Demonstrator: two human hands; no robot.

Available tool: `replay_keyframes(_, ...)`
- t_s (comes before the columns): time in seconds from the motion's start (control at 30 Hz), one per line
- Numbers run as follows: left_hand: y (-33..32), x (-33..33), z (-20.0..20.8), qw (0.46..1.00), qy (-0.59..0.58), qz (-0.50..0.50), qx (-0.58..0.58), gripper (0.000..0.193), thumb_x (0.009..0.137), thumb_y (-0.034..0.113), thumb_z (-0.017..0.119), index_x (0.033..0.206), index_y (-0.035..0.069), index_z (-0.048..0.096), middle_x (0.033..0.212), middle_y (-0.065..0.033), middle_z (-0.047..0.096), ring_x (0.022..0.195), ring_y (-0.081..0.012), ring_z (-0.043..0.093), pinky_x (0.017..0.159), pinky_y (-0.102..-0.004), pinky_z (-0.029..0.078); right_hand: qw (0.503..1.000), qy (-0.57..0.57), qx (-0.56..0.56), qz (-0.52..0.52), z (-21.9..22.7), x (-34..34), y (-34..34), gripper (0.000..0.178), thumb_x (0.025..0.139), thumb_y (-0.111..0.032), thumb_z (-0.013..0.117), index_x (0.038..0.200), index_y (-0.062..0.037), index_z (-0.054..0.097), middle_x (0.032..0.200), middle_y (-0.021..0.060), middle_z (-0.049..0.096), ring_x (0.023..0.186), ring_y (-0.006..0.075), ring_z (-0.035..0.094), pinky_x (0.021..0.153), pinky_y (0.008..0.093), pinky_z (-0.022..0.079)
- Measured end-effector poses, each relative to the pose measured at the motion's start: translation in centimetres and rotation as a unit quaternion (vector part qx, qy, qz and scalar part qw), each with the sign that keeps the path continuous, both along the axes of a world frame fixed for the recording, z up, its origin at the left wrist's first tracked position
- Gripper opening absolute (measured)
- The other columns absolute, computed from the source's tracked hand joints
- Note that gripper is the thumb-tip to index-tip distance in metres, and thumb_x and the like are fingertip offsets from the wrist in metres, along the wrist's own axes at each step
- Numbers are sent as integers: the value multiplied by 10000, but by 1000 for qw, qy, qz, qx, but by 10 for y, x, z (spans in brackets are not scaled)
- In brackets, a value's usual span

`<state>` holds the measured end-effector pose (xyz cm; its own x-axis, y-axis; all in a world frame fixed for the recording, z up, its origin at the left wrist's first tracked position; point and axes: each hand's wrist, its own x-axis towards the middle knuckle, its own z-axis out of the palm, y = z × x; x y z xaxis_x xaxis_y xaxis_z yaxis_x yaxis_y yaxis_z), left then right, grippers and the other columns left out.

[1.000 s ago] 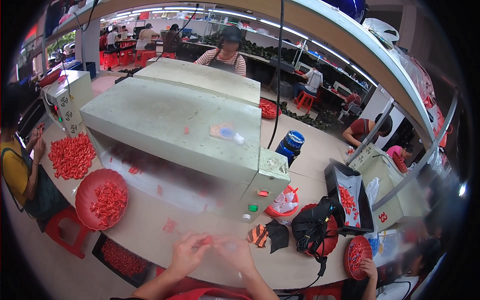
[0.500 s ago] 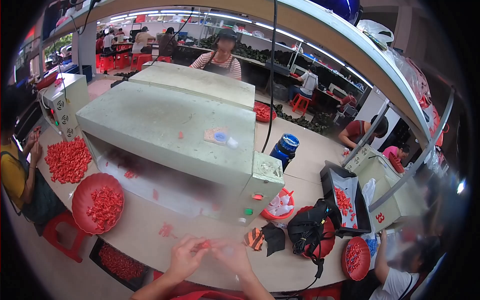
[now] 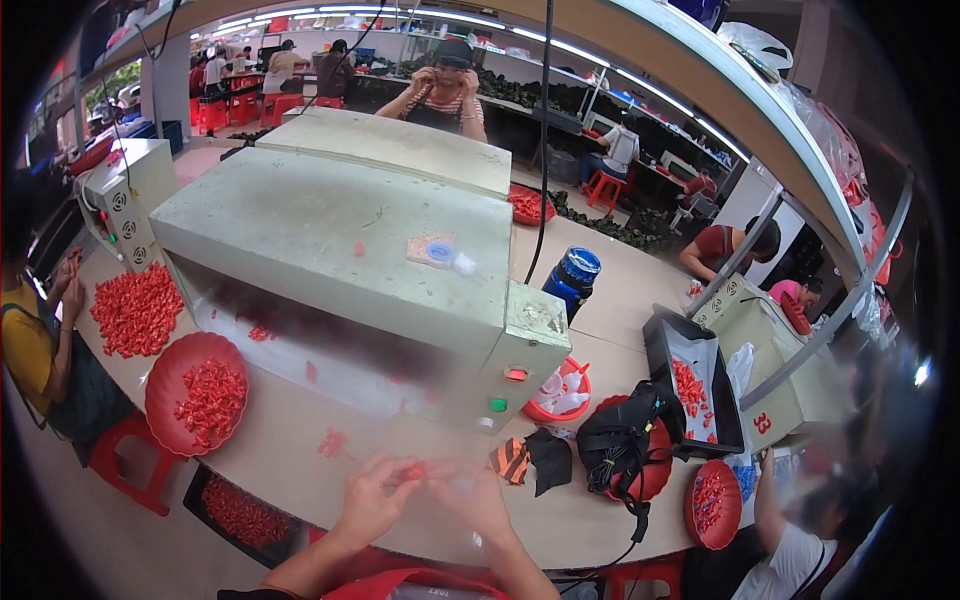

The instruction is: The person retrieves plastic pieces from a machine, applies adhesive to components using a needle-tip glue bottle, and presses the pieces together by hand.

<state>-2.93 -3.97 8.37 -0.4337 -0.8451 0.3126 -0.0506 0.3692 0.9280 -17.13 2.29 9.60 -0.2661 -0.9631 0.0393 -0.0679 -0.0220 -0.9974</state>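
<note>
Close to the table's near edge, my left hand (image 3: 372, 497) and my right hand (image 3: 470, 500) meet at the fingertips. A small red piece (image 3: 415, 470) is pinched between the left thumb and forefinger; its exact kind is too blurred to make out. The right fingers are closed at its other side, smeared by a haze on the picture, so their hold is partly hidden. Just beyond my left hand, a few similar red pieces (image 3: 333, 442) lie on the tabletop (image 3: 300, 465).
A pale machine (image 3: 340, 245) with a low opening stands ahead. On the left are a red bowl (image 3: 160, 390) and a heap of red pieces (image 3: 137, 310). Rightward sit cloth scraps (image 3: 548, 460), a black bag (image 3: 620, 440), a black tray (image 3: 735, 425) and a blue jar (image 3: 572, 280). Co-workers sit around.
My hands stay together on the red piece, shifting only slightly. More red cloth shows at the lower edge. The person beyond the machine has raised both hands to the head.
</note>
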Motion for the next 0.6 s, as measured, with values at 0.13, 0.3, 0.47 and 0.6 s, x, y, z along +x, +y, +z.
replay_keyframes(0.13,-4,-4,4,1000,9,-6,-10,289,685,-63,660,968,-43,604,871,-107,557,777,-181,622,667,-251,544,1000,-3,-10,1,3,-4,-2,104,764,22,591,868,10,592,997,116,602,910,131,563,797,245,447)
replay_keyframes(0.3,-13,-11,2,1000,10,-7,-12,285,683,-61,662,962,-36,608,871,-106,558,771,-177,619,665,-253,545,1000,9,-16,10,2,-13,-10,105,770,18,591,874,11,585,1005,106,596,901,131,561,801,243,446)
replay_keyframes(0.47,-5,-6,8,1000,9,3,-8,256,699,-32,655,950,-16,612,872,-118,569,762,-190,621,651,-267,538,999,-50,-12,13,0,-5,0,96,776,11,592,872,17,582,1026,101,587,860,120,565,747,233,465)
replay_keyframes(0.6,0,-9,-1,1000,8,-4,-5,228,705,-14,655,929,-33,615,849,-112,576,724,-191,629,632,-260,539,995,-103,10,-12,-22,-8,3,93,789,-6,593,876,25,584,1048,101,579,817,102,569,675,218,485)
